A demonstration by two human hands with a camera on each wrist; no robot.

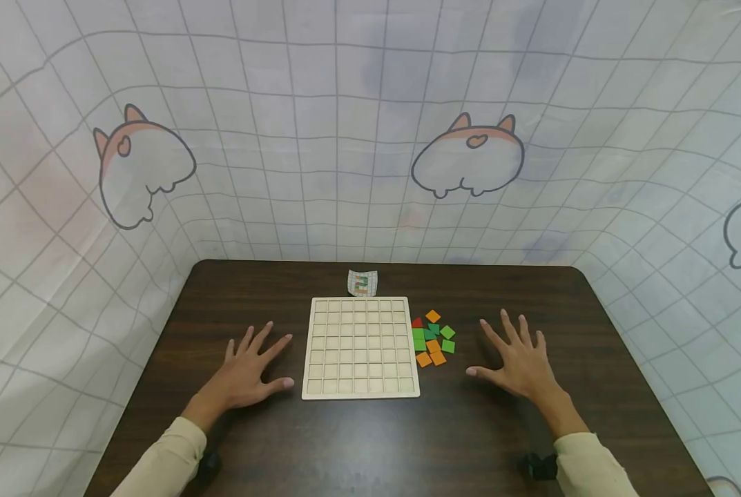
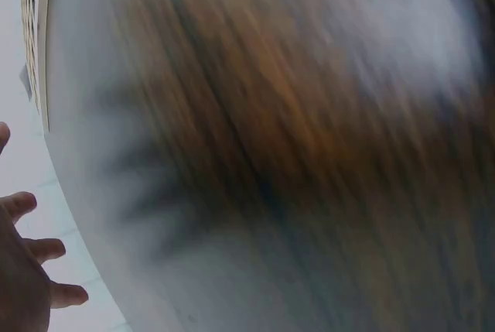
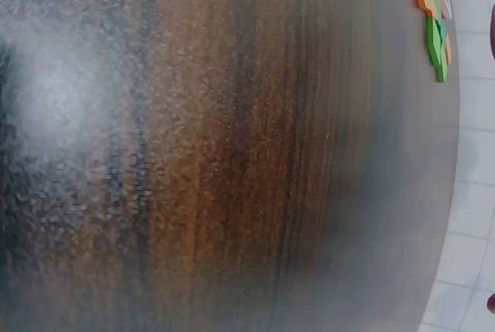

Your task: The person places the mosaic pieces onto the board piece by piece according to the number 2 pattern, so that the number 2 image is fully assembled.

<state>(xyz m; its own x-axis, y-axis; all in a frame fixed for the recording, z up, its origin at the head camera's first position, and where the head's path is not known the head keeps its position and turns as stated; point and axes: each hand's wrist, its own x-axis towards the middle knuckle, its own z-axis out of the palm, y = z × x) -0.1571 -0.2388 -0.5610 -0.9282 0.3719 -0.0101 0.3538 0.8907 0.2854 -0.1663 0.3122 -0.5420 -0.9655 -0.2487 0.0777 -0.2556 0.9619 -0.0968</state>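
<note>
In the head view a pale wooden grid board point(image 1: 360, 348) with rows of square recesses lies on the dark table. Several small coloured tiles are loosely heaped along its right edge, among them an orange tile point(image 1: 432, 316), a green tile point(image 1: 447, 346) and a red tile point(image 1: 417, 322). To the left of the board my left hand point(image 1: 246, 376) is spread, palm down, holding nothing. My right hand point(image 1: 519, 362) is likewise spread, to the right of the tiles, and touches none of them. In the left wrist view, fingers point(image 2: 46, 250) of the left hand show at the edge.
A small printed card point(image 1: 362, 283) with a coloured pattern lies behind the board. The brown table point(image 1: 360, 449) has rounded far corners. White grid-patterned sheeting point(image 1: 320, 152) with cartoon drawings hangs around its back and sides.
</note>
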